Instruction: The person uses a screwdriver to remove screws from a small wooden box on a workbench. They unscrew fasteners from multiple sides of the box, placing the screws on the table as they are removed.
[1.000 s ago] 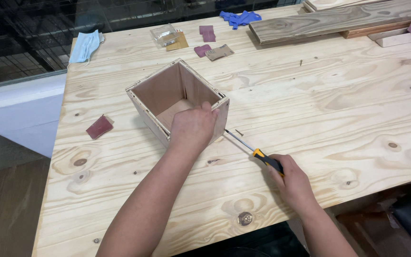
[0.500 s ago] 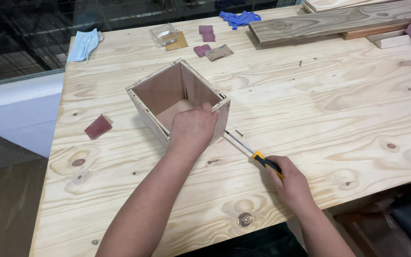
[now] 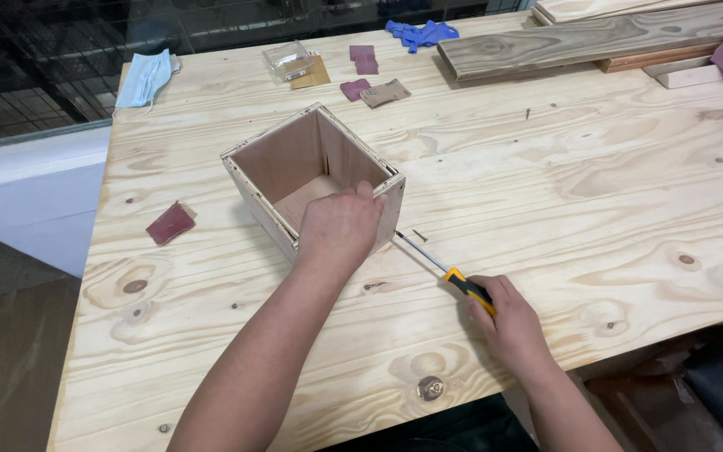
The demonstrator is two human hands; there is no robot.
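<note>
Bracing the open plywood box (image 3: 311, 180) with my left hand (image 3: 338, 228), I pressed my palm over its near corner, fingers curled onto the rim and grasping the wall. The box sat toward the left half of the desk (image 3: 546, 184), about midway between the far and near edges. My right hand (image 3: 508, 322) was clenched round the yellow-and-black handle of a slim screwdriver (image 3: 441, 269), whose shaft ran low and nearly flat, tip close to the foot of the box's right near wall; whether it actually touched, I could not tell. A small loose screw (image 3: 419, 235) lay just beside the shaft. I judged the work wanted firm downward weight from the left hand so the box would not skid, and the shaft kept in line with whatever it bore on. My right wrist was near the desk's near edge, leaving little room to draw back. Bare wood lay open to the right; a sandpaper scrap (image 3: 169, 223) lay left, planks (image 3: 604, 38) along the far edge.
</note>
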